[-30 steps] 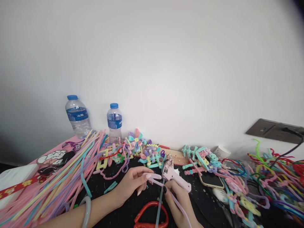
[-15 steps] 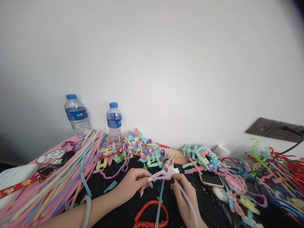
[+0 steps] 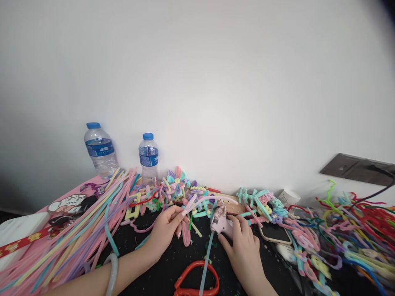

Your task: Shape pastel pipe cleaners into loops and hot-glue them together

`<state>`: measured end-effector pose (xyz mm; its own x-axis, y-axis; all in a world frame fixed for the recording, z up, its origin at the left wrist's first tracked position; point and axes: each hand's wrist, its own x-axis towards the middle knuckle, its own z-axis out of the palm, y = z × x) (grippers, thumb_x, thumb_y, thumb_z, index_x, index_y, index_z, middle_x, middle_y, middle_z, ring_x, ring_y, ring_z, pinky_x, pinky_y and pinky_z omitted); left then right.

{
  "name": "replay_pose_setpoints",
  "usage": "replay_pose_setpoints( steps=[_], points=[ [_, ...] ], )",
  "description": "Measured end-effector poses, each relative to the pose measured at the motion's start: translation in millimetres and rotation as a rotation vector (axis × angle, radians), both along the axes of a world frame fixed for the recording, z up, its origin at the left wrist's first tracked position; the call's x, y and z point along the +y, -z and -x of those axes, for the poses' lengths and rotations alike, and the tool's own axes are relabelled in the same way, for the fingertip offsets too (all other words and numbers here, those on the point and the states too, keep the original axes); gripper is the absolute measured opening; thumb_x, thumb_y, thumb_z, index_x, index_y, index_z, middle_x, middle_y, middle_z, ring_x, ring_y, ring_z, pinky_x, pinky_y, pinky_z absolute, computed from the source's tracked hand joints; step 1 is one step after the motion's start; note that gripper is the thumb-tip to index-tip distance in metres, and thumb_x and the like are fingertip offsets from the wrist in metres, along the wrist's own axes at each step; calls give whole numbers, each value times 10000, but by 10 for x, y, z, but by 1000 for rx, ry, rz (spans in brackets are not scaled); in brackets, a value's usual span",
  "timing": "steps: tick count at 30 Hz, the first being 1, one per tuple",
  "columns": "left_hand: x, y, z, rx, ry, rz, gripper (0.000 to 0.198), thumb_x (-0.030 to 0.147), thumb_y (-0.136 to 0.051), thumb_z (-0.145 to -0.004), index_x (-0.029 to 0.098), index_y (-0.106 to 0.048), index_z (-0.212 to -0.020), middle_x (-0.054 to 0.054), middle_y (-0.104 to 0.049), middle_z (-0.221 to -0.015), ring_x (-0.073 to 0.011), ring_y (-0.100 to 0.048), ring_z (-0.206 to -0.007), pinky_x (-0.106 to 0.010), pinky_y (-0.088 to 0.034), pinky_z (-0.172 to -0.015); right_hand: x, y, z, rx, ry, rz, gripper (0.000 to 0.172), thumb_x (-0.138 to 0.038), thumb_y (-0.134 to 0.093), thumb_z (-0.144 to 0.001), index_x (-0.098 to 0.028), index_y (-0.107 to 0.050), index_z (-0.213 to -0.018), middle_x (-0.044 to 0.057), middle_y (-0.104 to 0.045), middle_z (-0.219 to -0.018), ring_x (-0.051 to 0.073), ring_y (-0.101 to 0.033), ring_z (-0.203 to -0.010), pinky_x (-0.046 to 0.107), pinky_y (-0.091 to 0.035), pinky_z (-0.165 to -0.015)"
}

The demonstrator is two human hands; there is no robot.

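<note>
My left hand [image 3: 169,230] pinches a pale lilac pipe cleaner [image 3: 212,197] between thumb and fingertips; its long free end arcs to the right above the work surface. Fingers and thumb of my right hand [image 3: 243,248] close round the handle of a pale pink glue gun [image 3: 219,222]. A long translucent glue stick [image 3: 206,263] sticks out of its back end toward me. Below it lies a tool with red loop handles [image 3: 217,279]. Just right of my left fingertips is a pink pipe-cleaner loop [image 3: 186,234].
Two water bottles [image 3: 148,158] stand by the wall at the left. Loose pipe cleaners [image 3: 77,242] cover the left side. Finished pipe-cleaner shapes [image 3: 177,181] line the back. A phone [image 3: 274,232], paper cup [image 3: 289,197] and tangled pipe cleaners [image 3: 364,238] lie right.
My right hand has let go of the lilac pipe cleaner and closed on the glue gun. My left hand has moved up and slightly left with the pipe cleaner, whose free end now points right.
</note>
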<state>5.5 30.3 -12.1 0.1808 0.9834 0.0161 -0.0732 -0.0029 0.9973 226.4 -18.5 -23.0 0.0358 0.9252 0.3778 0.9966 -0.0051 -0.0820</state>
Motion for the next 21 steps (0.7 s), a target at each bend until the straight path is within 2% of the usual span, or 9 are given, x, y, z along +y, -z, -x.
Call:
replay_pose_setpoints(
  steps=[4,7,12,17,21],
  points=[
    [-7,8,0,8,-29,-21,305,426,-485,-841,159,-482,-693,54,-508,-603,-44,-346,-366,-199,-266,-429,6,-18,-17,-33,14,22,365,-343,-592,-814,-197,-514,-1139,141,-573,-1100,331,-598,-963,425,-486,-669],
    [1,35,3,-4,-42,-38,310,428,-458,-861,164,-460,-699,59,-497,-623,-35,-348,-360,-199,-268,-424,36,5,-47,8,-29,48,352,-329,-602,-817,-194,-517,-1131,121,-627,-1017,334,-606,-947,448,-481,-690],
    [23,81,1,-49,-58,-48,289,436,-434,-874,178,-443,-746,61,-502,-671,-26,-354,-348,-188,-264,-396,47,46,-73,257,-197,85,302,-262,-490,-884,-177,-484,-1173,125,-639,-1095,298,-606,-987,450,-481,-783],
    [27,102,6,-61,-66,-53,287,439,-423,-878,183,-431,-748,62,-496,-679,-25,-364,-346,-184,-290,-392,-15,-69,10,546,-356,117,321,-220,-359,-925,-195,-472,-1225,102,-621,-1164,225,-594,-1054,316,-477,-877],
    [-3,94,7,0,-16,-83,289,426,-430,-878,187,-421,-716,77,-458,-609,-36,-360,-333,-188,-293,-386,-81,-143,69,655,-426,66,228,-214,-417,-881,-183,-551,-1063,57,-673,-877,196,-659,-796,247,-520,-723]
  ],
)
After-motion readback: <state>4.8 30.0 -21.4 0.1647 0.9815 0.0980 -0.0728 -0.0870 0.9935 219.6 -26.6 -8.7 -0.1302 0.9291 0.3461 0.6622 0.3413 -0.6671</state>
